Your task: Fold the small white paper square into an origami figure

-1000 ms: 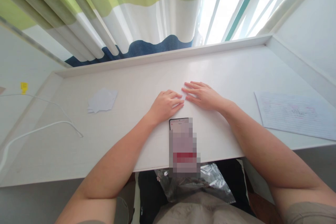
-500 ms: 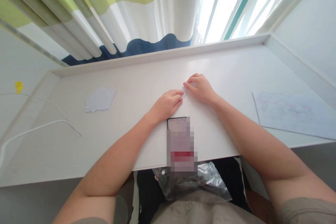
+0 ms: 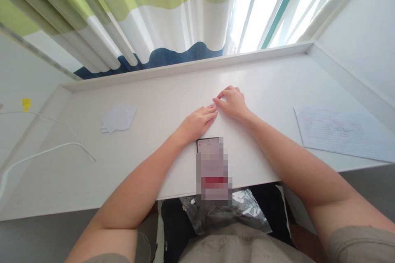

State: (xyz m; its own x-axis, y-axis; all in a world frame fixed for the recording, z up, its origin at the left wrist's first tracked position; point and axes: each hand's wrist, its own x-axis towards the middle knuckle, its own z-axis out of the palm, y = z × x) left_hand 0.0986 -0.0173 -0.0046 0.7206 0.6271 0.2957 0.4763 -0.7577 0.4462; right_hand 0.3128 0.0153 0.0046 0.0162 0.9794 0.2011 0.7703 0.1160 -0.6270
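Near the middle of the white desk, my left hand lies low with its fingers stretched out and close together, their tips on or beside a small white piece of paper. Most of that paper is hidden under the fingers. My right hand touches the left fingertips from the other side, its thumb and index finger pinched at the paper's edge and the other fingers curled. Just below my left hand is a phone, its screen mostly blurred out, reaching over the desk's front edge.
A few white paper pieces lie stacked at the left, near a white cable. Written sheets rest at the right. A raised rim borders the back, before a curtain. A clear plastic bag sits on my lap.
My left fingers have flattened and cover more of the paper. My right hand has shifted slightly left, its pinch now close against the left fingertips.
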